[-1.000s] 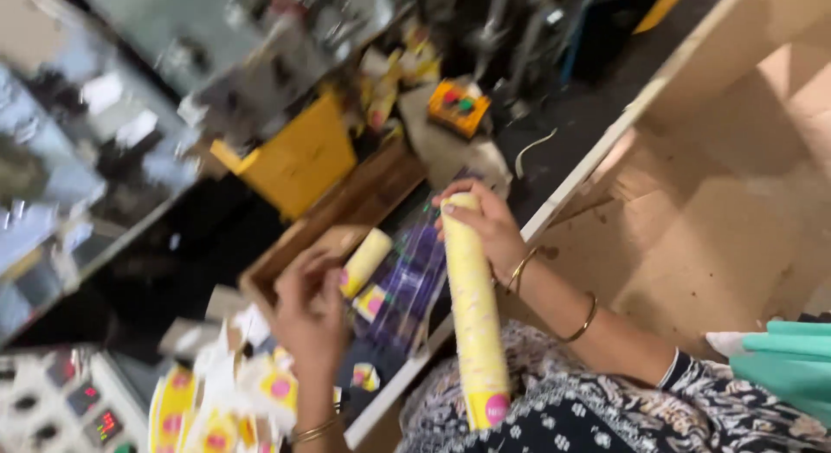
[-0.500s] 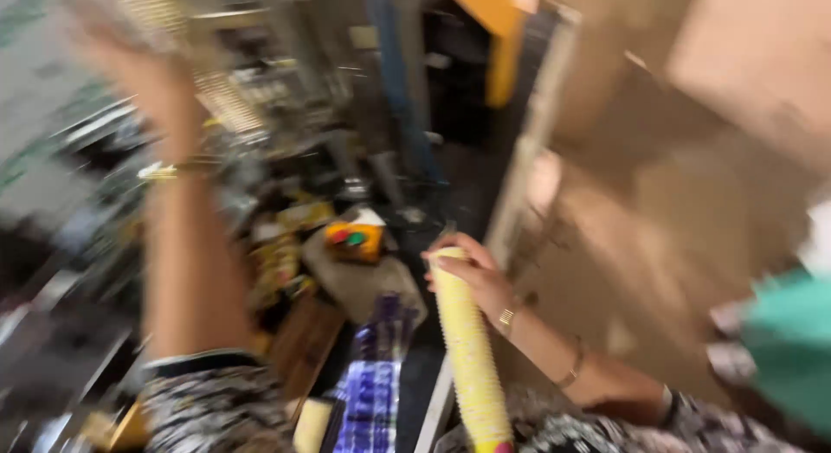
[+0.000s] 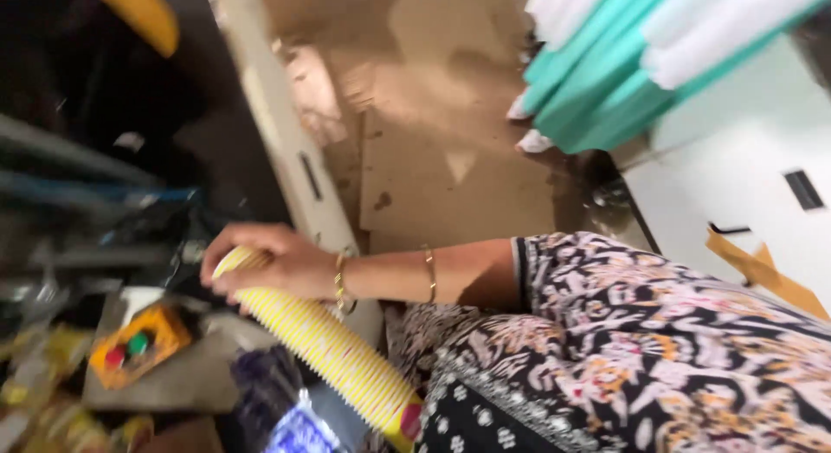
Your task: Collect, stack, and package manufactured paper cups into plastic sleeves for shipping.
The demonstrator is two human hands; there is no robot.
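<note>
A long stack of yellow paper cups (image 3: 325,345) lies slanted from the middle left down toward the bottom edge, its lower end resting by the patterned lap (image 3: 623,366) of the person. The right hand (image 3: 264,267) wraps over the stack's upper end, fingers curled together around the top cup; the left hand is out of sight. Just left of the stack, an orange box with a red and a green button (image 3: 137,347) sits on a grey sheet (image 3: 186,375), and flattened cardboard (image 3: 450,176) covers the floor beyond the arm.
</note>
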